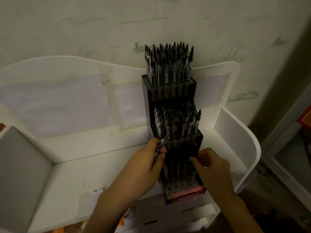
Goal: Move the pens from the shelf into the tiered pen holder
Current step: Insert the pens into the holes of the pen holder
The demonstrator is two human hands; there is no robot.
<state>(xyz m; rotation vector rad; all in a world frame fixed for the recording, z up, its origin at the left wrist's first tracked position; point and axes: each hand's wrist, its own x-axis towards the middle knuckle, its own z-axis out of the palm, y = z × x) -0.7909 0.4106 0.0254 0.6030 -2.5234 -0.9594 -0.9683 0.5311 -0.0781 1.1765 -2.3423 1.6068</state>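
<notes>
A black tiered pen holder (170,91) stands on the white shelf (70,169) against the wall. Its top and middle tiers are packed with several dark pens (168,64), clicker ends up. The lowest tier holds a few pens and shows open holes near its pink front edge (186,193). My left hand (144,163) grips a small bundle of pens (160,145), their tips pointing up toward the middle tier. My right hand (212,167) hovers over the lowest tier with thumb and fingers pinched together on a pen; the pen itself is mostly hidden.
The shelf has raised white side walls (235,137) and a back panel with taped paper (67,98). A patterned wall rises behind. Below the shelf sit white drawers (185,216). A second white frame and a red item (305,118) lie at the far right.
</notes>
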